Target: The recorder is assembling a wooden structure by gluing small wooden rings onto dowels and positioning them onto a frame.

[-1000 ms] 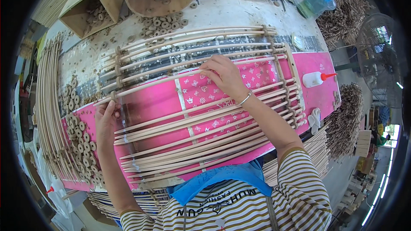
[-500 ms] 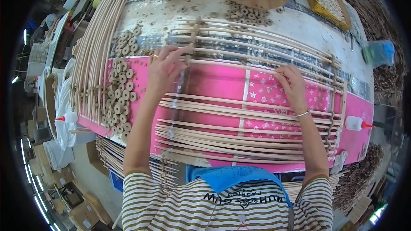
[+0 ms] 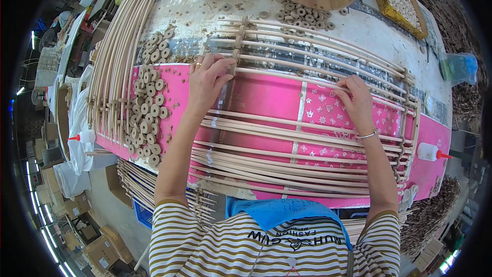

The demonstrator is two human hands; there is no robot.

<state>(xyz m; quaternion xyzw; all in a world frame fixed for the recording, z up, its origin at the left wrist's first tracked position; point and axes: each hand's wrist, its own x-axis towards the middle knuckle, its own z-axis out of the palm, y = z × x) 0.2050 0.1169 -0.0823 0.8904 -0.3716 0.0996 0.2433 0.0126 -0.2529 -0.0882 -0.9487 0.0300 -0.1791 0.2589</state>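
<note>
My left hand (image 3: 207, 79) is closed, thumb and fingers pinching a small wooden ring (image 3: 231, 67) at the left end of a thin pale wooden rod (image 3: 287, 77). Farther right along that same rod, my right hand (image 3: 357, 101) grips it between thumb and fingertips. Beyond this rod lie several parallel rods (image 3: 318, 51) with a row of wooden rings (image 3: 240, 38) across their left ends. At their right ends another row of rings (image 3: 406, 84) joins them. Nearer to me, more loose-ended rods (image 3: 287, 166) fan out beneath my forearms.
Loose wooden rings (image 3: 148, 115) lie heaped at left, beside a bundle of rods (image 3: 115, 56). Glue bottles (image 3: 429, 152) with red tips stand on both sides. At the far edge are a round bowl (image 3: 318, 2) of rings and a yellow tray (image 3: 382, 13) of pale pieces.
The whole view has shifted slightly, so things appear a little farther right. My left fingers have closed in on the ring at the rod's end; my right hand keeps its grip on the rod.
</note>
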